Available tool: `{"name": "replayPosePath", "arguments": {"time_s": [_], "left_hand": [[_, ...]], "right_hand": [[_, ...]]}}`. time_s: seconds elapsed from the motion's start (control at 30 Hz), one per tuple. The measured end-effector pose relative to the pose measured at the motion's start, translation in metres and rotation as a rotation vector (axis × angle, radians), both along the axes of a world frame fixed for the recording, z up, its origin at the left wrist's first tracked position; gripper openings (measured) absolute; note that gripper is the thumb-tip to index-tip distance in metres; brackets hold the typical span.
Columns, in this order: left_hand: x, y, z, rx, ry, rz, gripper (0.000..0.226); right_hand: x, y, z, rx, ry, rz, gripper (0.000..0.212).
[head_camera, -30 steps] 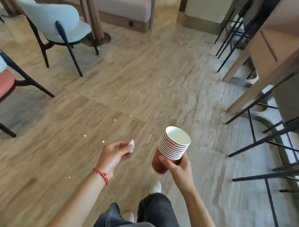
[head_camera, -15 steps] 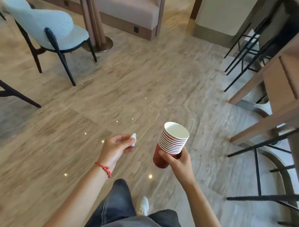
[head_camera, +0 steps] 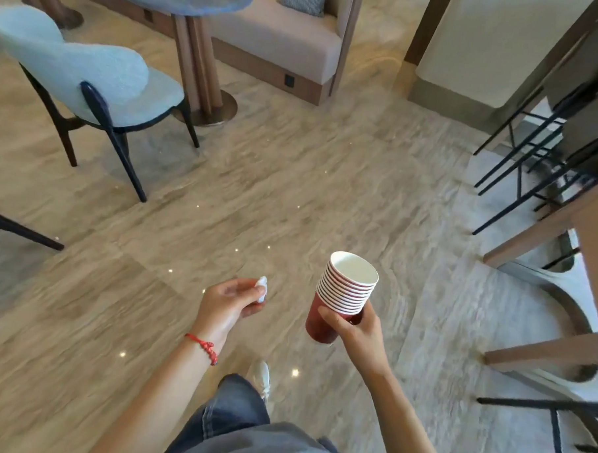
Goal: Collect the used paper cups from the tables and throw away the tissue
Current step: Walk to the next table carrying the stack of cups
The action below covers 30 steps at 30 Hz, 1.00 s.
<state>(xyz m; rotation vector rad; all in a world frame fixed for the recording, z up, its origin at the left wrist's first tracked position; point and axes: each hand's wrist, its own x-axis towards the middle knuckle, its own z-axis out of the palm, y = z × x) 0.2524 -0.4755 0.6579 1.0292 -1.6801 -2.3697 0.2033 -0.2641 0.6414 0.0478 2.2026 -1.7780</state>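
A: What sort of room is this?

B: A lounge with a polished beige stone-look floor (head_camera: 293,178). At upper left stands a pale blue upholstered chair with dark legs (head_camera: 91,77), beside a round grey-topped table on a ribbed wooden pedestal (head_camera: 195,50). Behind those runs a beige cushioned bench (head_camera: 282,37), and thin black metal stool legs (head_camera: 519,160) stand at the right by a wooden counter (head_camera: 592,218).

A: Where are the cups?

B: The right hand (head_camera: 358,331) grips a nested stack of red paper cups with white insides (head_camera: 342,296), fingers wrapped round the lowest cup. The stack tilts slightly, its open mouth towards the camera, held over the floor, well apart from any table.

A: And the tissue?

B: The small crumpled white tissue (head_camera: 261,288) is pinched at the fingertips of the left hand (head_camera: 229,303), just left of the cups, not touching them. A red cord bracelet (head_camera: 203,347) circles that wrist.

A: Anything lower down?

B: Grey jeans (head_camera: 234,415) and one white shoe (head_camera: 262,375).
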Motion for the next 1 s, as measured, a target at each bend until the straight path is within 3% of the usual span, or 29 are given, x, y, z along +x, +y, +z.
{"name": "replayPosePath", "arguments": {"time_s": [0.2, 0.43, 0.77, 1.0], "left_hand": [[-0.082, -0.057, 0.007, -0.017, -0.005, 0.076, 0.010], [-0.134, -0.111, 0.013, 0.020, -0.022, 0.294, 0.008], [-0.204, -0.193, 0.032, -0.001, -0.032, 0.735, 0.008], [-0.213, -0.227, 0.055, 0.028, -0.050, 0.994, 0.013]], "right_hand": [[-0.094, -0.062, 0.011, 0.029, 0.027, 0.108, 0.053], [-0.181, -0.134, 0.009, 0.072, 0.019, 0.308, 0.052], [-0.318, -0.276, 0.025, 0.066, 0.044, 0.808, 0.047], [-0.354, -0.365, 0.041, 0.079, 0.012, 1.079, 0.050]]}}
